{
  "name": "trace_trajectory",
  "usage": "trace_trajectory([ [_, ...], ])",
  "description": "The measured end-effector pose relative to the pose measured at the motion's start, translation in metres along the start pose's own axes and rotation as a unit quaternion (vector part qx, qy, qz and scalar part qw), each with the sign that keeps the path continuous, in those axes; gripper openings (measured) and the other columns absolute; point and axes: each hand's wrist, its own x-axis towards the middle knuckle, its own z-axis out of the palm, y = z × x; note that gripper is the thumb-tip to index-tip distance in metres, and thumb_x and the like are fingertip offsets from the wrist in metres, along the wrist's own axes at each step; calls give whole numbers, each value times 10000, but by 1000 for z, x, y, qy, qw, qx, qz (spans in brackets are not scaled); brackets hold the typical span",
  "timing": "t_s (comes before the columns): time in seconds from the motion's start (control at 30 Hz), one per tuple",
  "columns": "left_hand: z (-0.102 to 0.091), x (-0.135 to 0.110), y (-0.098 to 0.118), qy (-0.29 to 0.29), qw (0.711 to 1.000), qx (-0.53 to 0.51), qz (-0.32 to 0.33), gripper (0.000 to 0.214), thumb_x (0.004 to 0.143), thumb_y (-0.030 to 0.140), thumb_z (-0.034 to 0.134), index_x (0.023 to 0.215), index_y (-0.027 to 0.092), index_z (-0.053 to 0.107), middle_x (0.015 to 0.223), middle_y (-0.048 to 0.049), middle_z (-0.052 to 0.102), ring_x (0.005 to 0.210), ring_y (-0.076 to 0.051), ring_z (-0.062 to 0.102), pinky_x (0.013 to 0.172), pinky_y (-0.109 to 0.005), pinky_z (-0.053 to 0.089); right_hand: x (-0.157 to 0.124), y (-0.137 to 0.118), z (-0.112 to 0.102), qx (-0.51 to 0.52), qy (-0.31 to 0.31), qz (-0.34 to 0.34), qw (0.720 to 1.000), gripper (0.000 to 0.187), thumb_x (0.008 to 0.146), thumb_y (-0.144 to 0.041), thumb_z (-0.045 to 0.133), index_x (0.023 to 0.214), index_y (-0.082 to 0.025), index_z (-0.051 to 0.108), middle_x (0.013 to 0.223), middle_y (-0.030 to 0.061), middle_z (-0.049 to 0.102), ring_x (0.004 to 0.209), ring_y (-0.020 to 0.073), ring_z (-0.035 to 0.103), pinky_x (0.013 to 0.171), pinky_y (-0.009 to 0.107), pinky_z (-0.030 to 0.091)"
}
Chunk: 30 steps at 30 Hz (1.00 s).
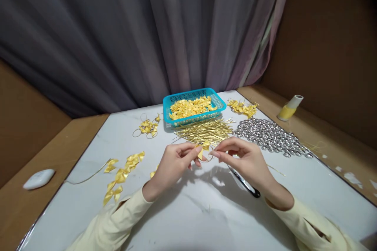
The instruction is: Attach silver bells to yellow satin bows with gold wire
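Note:
Above the white tabletop, my left hand (pixel 176 162) pinches a yellow ribbon bow (pixel 205 146) between thumb and fingers. A thin gold wire (pixel 211 159) curves in a loop from the bow toward my right hand (pixel 246 157). The fingertips of that hand are pinched together on the wire loop. Beneath my right hand lies a slim tool with a black handle (pixel 249 187); its far end is partly hidden. Just beyond both hands is a pile of gold wire strips (pixel 206 130). Several loose yellow bows (pixel 122 175) lie left of my left hand.
A blue plastic basket (pixel 165 110) of yellow bows stands at the back. Silver beads (pixel 271 135) spread out on the right. Bows with wire rings (pixel 149 127) sit at the left, more (pixel 243 108) at back right. A yellow thread spool (pixel 290 108) and a white mouse (pixel 39 179) flank the table.

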Motion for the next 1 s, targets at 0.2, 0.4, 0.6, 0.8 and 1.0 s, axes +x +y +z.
trace_trajectory([
  [0.2,0,-1,0,5,1000,10,-9,256,806,354,539,731,140,656,616,-19,655,507,-94,531,473,-189,409,3,0,-2,112,-94,59,987,142,701,-251,671,742,-158,572,689,10,613,565,98,588,490,209,473],
  [0.4,1,1,-2,-41,999,-4,-21,270,815,341,516,706,135,653,609,-25,646,528,-105,545,490,-198,413,3,-5,-2,143,-126,73,979,122,724,-235,643,750,-154,556,700,18,609,554,83,571,380,151,392],
  [0.6,6,-1,-9,-90,995,-2,-50,297,816,369,508,715,141,670,630,-33,663,478,-83,508,445,-179,369,6,2,-7,174,-47,70,981,162,684,-225,699,753,-164,566,643,2,617,475,74,541,332,144,334],
  [0.8,10,-2,-18,-146,988,-9,-58,301,810,381,506,749,136,669,669,-55,677,503,-97,538,454,-184,376,11,3,-7,259,-33,120,958,329,666,-214,717,914,-191,502,695,23,671,541,122,603,371,162,392],
  [1.0,9,-3,-19,-163,985,9,-60,329,810,392,488,732,127,667,636,-54,660,466,-84,497,449,-186,373,13,5,-14,318,-119,165,926,514,697,-188,680,1138,-195,415,680,10,659,599,145,633,451,197,457],
])
